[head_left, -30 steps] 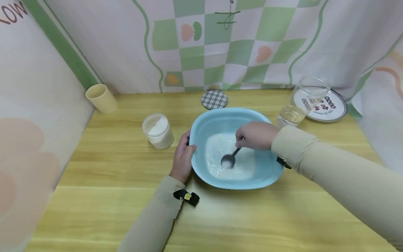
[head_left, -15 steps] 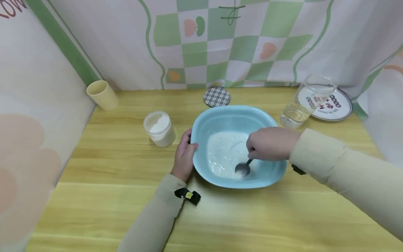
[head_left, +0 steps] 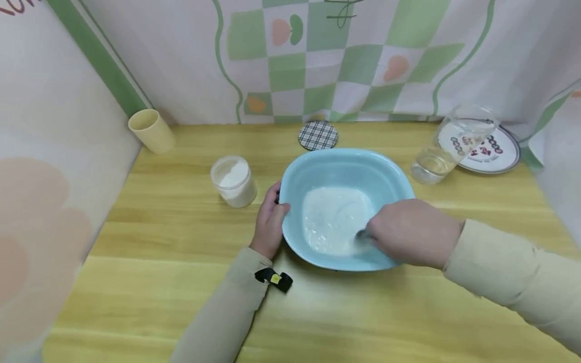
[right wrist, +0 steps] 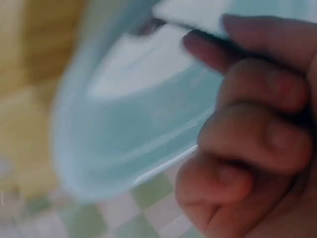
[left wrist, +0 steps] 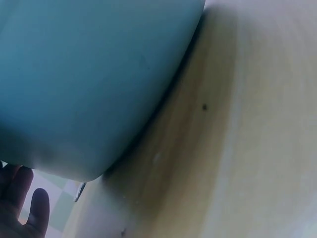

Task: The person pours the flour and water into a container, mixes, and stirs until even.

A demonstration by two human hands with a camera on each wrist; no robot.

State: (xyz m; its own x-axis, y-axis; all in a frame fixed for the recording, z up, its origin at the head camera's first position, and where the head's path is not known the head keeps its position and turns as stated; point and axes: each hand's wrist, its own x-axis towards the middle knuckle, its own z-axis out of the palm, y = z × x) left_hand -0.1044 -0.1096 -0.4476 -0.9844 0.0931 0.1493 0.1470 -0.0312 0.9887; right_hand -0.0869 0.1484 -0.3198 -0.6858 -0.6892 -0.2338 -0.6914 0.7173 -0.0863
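Observation:
A light blue plastic basin (head_left: 347, 159) stands on the wooden table, with a white, wet, lumpy mixture (head_left: 333, 217) spread over its bottom. On the basin's left side my left hand (head_left: 269, 224) grips the rim, thumb on top and fingers on the outside. My right hand (head_left: 415, 232), over the basin's right side, holds a dark spoon (head_left: 363, 234) by its handle. The spoon's bowl is down at the mixture's right edge and mostly hidden behind the hand. In the right wrist view the fingers curl round the thin spoon handle (right wrist: 198, 32).
Left of the basin stands a clear jar (head_left: 235, 182) of white powder. A cream cup (head_left: 152, 132) is at the back left, a checked round coaster (head_left: 317, 135) behind the basin. A clear glass (head_left: 433, 161) with liquid stands before a patterned plate (head_left: 492, 156) at back right.
My right hand has swept the spoon through the mixture, from the middle toward the right side of the basin. The left hand keeps its hold on the rim.

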